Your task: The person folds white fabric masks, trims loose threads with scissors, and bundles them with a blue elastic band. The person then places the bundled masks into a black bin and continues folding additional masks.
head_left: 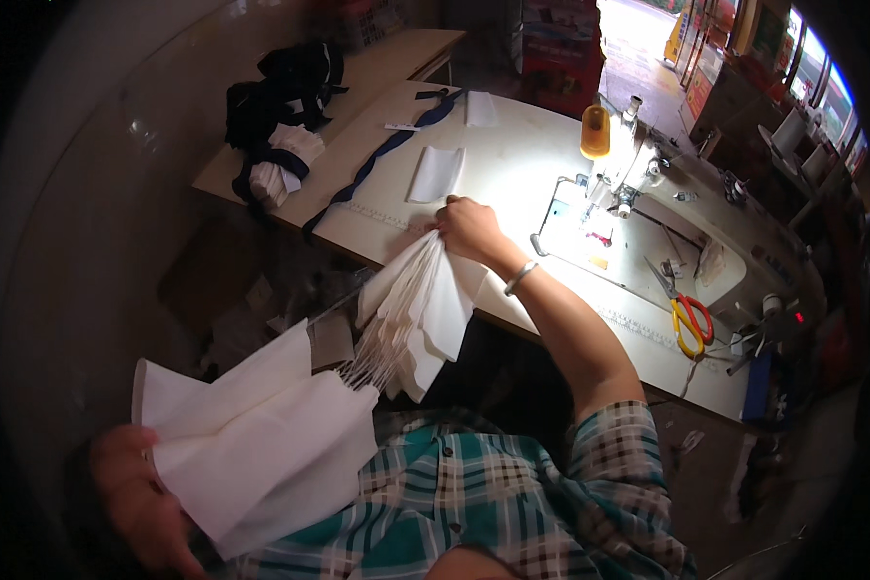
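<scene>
Blurred left hand [143, 505], perhaps spread.

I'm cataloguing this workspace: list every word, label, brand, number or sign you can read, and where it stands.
None is clear enough to quote.
Ruler strip on the table: marks too small.
Red panel at the back: lettering blurred.
Orange poster, upper right: blurred.
White tag across the dark blue strap: any print too small.
</scene>
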The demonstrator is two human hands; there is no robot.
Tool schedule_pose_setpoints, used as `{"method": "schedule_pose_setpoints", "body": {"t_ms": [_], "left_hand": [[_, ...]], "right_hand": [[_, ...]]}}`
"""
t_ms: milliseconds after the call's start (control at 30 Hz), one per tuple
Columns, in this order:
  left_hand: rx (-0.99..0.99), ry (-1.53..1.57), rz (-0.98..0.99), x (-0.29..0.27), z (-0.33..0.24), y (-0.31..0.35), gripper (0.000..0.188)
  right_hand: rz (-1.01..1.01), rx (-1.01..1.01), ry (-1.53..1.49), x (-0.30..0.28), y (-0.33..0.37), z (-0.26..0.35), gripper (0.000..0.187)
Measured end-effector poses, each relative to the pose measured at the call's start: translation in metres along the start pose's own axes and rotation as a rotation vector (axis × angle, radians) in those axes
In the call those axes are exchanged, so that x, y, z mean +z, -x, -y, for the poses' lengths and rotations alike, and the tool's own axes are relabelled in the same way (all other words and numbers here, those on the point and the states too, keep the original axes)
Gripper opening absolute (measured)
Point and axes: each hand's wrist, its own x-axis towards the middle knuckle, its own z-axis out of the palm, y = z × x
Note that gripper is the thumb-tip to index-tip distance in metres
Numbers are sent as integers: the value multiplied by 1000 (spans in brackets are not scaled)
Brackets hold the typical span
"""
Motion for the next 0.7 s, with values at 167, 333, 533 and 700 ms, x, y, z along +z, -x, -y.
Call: {"method": "schedule_pose_setpoints", "body": {"t_ms": [167,333,533,700], "left_hand": [[-157,31,1,-25,65,65,32],[-419,190,154,76,105,38,25],[-621,491,440,189,142,26,32],[-605,930,583,310,160,24,25]], "right_hand": [[-442,17,-95,-29,43,-16,37],[-718,-265,95,-70,104,3,34],[-601,-477,26,-98,138,64,41],[-658,-563,-146,-100,153,99,43]]}}
